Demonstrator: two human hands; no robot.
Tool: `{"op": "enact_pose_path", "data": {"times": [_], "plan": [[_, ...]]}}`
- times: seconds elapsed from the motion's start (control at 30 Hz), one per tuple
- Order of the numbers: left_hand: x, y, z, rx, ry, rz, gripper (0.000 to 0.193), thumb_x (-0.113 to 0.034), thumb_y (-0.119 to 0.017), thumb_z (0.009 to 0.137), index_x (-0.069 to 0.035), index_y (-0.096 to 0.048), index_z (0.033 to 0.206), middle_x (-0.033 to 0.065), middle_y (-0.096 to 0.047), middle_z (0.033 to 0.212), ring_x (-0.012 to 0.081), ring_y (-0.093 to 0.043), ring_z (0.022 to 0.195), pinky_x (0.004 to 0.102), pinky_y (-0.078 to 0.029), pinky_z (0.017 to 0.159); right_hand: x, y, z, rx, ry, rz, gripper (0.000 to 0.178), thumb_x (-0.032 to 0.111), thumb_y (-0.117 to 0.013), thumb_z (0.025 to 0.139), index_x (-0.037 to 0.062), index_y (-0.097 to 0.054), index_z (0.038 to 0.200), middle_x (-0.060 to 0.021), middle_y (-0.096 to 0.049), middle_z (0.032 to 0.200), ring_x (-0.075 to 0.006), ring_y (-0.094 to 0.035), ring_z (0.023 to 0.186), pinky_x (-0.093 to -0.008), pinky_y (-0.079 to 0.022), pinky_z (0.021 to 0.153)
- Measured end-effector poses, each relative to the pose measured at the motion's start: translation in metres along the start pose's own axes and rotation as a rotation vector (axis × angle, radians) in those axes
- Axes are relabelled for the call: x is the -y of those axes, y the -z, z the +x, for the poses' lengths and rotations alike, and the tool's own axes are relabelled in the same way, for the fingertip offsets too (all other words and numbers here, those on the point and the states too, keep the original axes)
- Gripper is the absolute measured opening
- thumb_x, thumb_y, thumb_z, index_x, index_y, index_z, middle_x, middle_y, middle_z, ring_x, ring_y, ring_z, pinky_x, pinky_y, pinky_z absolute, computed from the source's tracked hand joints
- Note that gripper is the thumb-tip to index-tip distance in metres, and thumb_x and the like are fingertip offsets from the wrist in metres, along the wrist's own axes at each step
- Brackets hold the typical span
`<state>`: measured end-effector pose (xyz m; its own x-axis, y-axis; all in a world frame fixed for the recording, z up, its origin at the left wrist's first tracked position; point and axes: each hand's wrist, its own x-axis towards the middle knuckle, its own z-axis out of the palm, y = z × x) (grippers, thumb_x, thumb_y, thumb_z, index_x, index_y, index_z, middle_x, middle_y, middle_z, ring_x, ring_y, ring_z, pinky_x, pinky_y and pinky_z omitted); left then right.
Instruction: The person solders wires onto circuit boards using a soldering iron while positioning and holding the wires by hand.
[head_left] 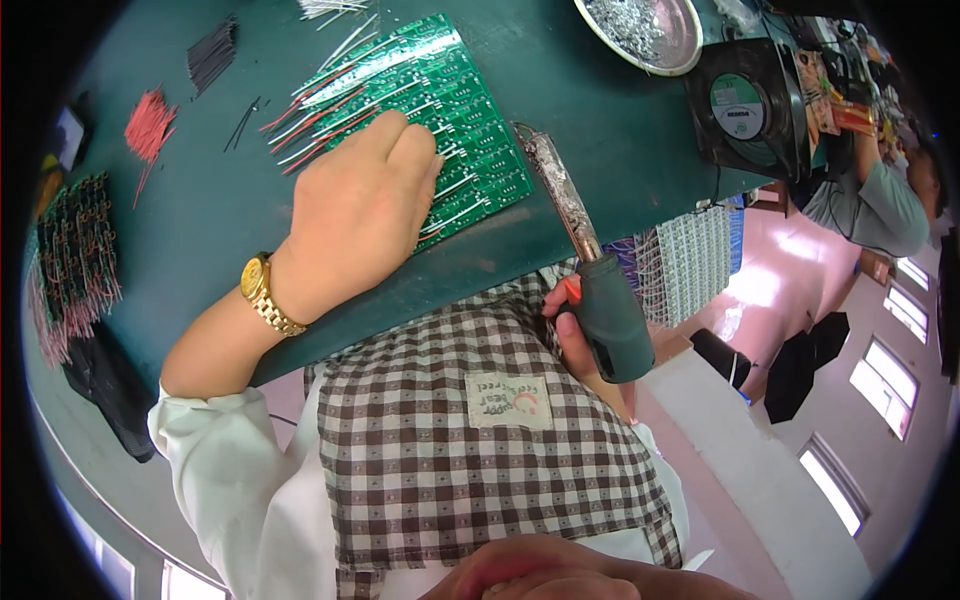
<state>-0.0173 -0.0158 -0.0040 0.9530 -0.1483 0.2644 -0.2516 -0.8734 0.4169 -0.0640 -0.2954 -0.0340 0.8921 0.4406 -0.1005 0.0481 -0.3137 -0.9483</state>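
The circuit board [490, 160] lies under my curled left hand [360, 205] — any hold is hidden — and my right hand [573, 330] grips the soldering iron [614, 318].

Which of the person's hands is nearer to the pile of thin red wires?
Left. The left hand is over the green rectangular circuit board, right of the thin red wires; the right hand, holding the dark-green-handled soldering iron, is farther right.

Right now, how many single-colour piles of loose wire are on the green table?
3: a red pile and a black pile toward the left, plus a white pile at the top edge. Others may be hidden.
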Motion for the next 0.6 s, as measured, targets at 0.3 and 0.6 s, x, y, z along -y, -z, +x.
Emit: {"op": "enact_pose_path", "data": {"times": [0.3, 0.6], "plan": [[0.033, 0.047, 0.030, -0.239, 0.004, 0.143, 0.012, -0.012, -0.060, 0.086, -0.004, -0.052, 0.082, 0.0122, -0.052, 0.078, 0.0327, -0.056, 0.065, 0.0389, -0.047, 0.056, 0.008, -0.010, 0.011, -0.196, 0.039, 0.065, 0.014, 0.006, -0.063, 0.079, -0.0004, -0.063, 0.092, -0.0089, -0.064, 0.082, -0.0161, -0.062, 0.070, -0.0262, -0.050, 0.064], [0.091, 0.030, 0.045, -0.331, 0.151, 0.404, 0.015, -0.021, -0.064, 0.085, -0.009, -0.057, 0.089, 0.0059, -0.055, 0.086, 0.0274, -0.055, 0.083, 0.0400, -0.041, 0.071, -0.006, -0.001, 0.014, -0.112, 0.038, 0.288, 0.013, 0.009, -0.059, 0.085, 0.0023, -0.055, 0.096, -0.0042, -0.056, 0.085, -0.0114, -0.055, 0.073, -0.0255, -0.046, 0.068]]}}
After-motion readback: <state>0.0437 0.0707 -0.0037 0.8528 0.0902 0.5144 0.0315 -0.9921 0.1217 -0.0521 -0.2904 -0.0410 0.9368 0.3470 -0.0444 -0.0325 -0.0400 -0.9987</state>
